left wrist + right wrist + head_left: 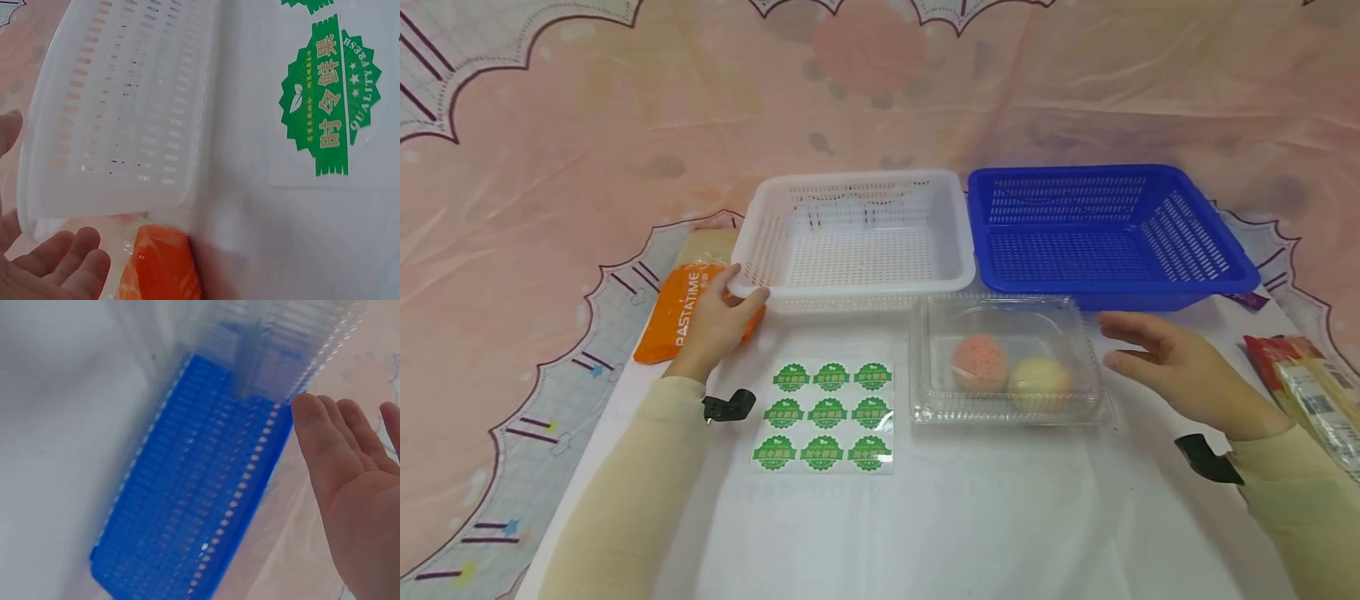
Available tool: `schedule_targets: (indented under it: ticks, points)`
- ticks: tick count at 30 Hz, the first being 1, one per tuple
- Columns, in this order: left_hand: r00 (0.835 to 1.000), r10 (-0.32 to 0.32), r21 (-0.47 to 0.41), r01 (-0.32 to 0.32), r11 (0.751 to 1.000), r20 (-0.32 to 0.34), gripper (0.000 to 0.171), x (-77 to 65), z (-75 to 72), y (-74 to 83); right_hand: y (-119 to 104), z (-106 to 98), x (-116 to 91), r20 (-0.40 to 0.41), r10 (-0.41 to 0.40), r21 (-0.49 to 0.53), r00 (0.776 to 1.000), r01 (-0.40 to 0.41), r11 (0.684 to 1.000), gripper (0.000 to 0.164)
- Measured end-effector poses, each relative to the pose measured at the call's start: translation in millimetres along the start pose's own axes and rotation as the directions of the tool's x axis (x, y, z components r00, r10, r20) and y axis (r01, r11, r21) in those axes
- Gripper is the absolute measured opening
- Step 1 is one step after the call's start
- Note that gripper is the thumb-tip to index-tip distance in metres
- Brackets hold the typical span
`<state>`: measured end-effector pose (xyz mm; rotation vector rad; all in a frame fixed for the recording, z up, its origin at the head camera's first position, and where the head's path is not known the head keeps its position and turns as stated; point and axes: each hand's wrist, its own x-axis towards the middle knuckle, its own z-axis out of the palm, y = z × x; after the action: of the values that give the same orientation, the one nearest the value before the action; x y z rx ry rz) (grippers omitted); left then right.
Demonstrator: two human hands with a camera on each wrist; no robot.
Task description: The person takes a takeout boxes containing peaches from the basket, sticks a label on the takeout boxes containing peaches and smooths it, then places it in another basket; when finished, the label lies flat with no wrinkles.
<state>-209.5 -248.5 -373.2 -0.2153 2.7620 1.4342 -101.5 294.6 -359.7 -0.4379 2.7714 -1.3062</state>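
In the head view my left hand (718, 329) is at the near left corner of a white plastic basket (853, 293). Its thumb and forefinger spread about the corner, touching the rim; in the left wrist view the other fingers (81, 259) lie loosely bent below it. My right hand (1187, 375) hovers with extended fingers just right of a clear lidded plastic box (940, 358). Through the plastic show a pink round item (980, 363) and a pale yellow one (1039, 383). A sheet of green round stickers (826, 414) lies left of the box.
A blue basket (1112, 296) stands beside the white one, behind the box. An orange pasta packet (670, 312) lies under my left hand. A red and clear packet (1311, 387) rests at the right table edge. Patterned pink cloth (625, 150) surrounds the white tabletop (925, 533).
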Motion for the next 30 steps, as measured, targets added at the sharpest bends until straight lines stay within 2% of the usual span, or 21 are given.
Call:
schedule_targets:
  ticks: [4,11,18,23,26,30]
  points:
    - [1.0,-0.021,0.009,0.021,1.0,0.011,0.089,-5.3,-6.6,0.6,-9,4,2,-0.015,-0.03,0.03,0.999,0.031,0.999,0.048]
    - [1.0,0.005,-0.038,-0.006,0.999,-0.016,0.089,-16.4,-15.3,0.1,-23,12,6,-0.014,-0.101,0.097,0.995,0.102,0.99,0.044]
    - [1.0,0.023,0.006,-0.023,1.0,-0.012,0.088,-29.2,-20.2,-2.0,-36,27,14,-0.017,-0.232,0.216,0.973,0.23,0.949,0.042]
    - [1.0,0.028,0.058,-0.028,0.998,0.002,0.088,-37.7,-19.2,-6.8,-46,38,20,-0.016,-0.278,0.287,0.96,0.271,0.919,0.043]
    - [0.999,0.017,0.077,-0.02,0.997,0.036,0.086,-42.9,-18.4,-9.9,-51,45,23,-0.016,-0.285,0.302,0.959,0.276,0.913,0.042]
    - [0.993,0.01,0.105,-0.022,0.994,0.114,0.086,-48.9,-17.2,-14.9,-57,53,27,-0.015,-0.303,0.324,0.953,0.291,0.9,0.042]
